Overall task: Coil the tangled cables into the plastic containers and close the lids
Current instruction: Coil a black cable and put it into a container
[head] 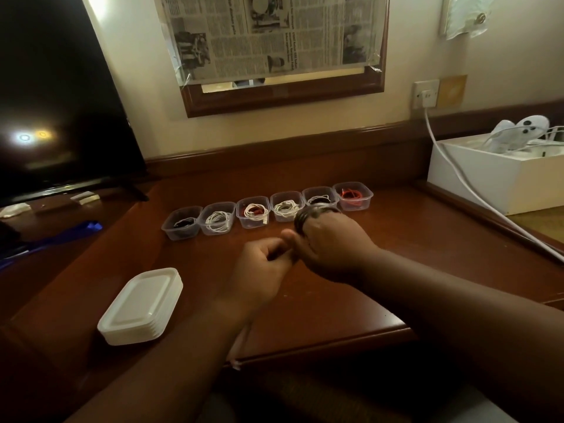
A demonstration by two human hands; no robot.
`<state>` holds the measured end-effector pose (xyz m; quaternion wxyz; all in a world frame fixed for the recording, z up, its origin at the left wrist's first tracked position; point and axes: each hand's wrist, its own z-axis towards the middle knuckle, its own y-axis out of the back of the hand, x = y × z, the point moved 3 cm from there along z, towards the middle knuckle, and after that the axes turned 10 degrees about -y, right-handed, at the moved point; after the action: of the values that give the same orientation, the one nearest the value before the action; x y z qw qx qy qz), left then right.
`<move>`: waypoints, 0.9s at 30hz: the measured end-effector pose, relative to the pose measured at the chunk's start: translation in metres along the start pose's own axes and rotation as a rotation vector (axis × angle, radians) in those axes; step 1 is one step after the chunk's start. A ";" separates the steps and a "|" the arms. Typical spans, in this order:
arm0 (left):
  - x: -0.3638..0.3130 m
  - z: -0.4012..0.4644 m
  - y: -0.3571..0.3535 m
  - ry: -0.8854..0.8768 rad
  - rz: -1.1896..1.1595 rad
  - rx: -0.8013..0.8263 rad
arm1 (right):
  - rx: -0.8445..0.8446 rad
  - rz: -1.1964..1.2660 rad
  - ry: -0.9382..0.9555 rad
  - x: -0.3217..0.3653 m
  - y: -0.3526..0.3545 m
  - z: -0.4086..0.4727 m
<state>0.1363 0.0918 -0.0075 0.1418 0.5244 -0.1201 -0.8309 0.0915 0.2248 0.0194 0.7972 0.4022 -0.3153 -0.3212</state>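
Bare forearms, no sleeves visible

Six containers [267, 209] are sitting in a row toward the desk's [396, 239] back edge, each holding coiled cable. Stacked lids [142, 305] are lying near the front left corner. Both hands [305, 254] are meeting before the row, mid-desk.

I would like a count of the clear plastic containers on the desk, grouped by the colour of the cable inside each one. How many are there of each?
Black cable only: 2
White cable only: 2
White and red cables together: 1
Red cable only: 1
Total: 6 clear plastic containers, all without lids.
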 end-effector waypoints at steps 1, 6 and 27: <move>0.000 0.002 0.005 -0.046 0.069 -0.002 | 0.013 -0.038 0.006 -0.002 -0.004 -0.003; -0.004 0.008 0.015 -0.079 0.102 -0.052 | 0.252 0.544 -0.378 0.000 -0.006 -0.006; -0.013 0.001 -0.025 0.178 -0.548 -0.273 | 0.548 2.010 -0.413 0.005 0.015 -0.005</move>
<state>0.1380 0.1200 -0.0045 -0.0083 0.5840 0.1510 -0.7975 0.1017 0.2306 0.0313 0.5096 0.0604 -0.6938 0.5053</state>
